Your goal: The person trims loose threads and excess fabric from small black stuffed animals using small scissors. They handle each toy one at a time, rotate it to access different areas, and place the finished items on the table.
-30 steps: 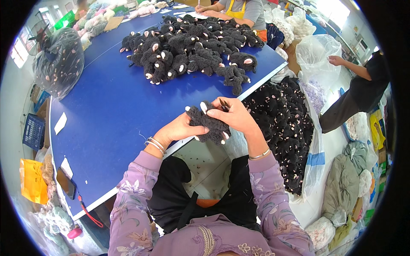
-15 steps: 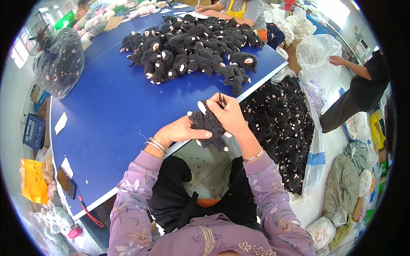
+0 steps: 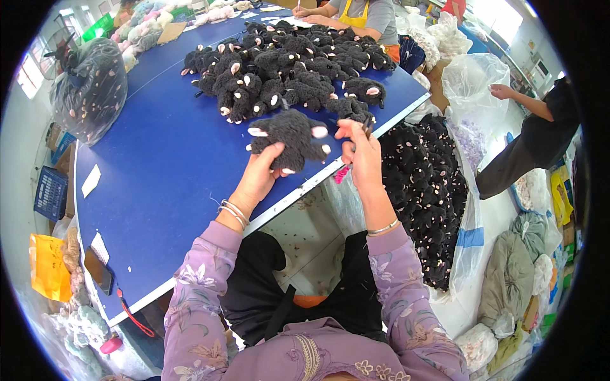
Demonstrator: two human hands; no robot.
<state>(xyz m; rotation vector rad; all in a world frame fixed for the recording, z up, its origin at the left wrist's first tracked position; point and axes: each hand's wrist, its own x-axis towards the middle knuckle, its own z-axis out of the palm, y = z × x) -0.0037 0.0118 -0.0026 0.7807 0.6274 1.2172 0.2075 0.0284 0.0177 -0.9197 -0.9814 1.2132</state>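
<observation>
In my left hand is a black plush toy with pale pink ears and light paws, raised over the table's near edge. The thumb lies across its underside and the fingers are behind it. Just right of the toy, apart from it, my right hand is closed around small dark snips, mostly hidden by the fingers. Beyond both hands, a heap of similar black plush toys covers the far part of the blue table.
At my right stands a large clear bag packed with black plush pieces. A phone lies at the table's left edge near a filled plastic bag. Across the table a person in a yellow apron writes; another person's arm shows at right.
My left hand has lifted the plush toy up and away from me and turned it. My right hand has let go of the toy and moved to the right with the snips.
</observation>
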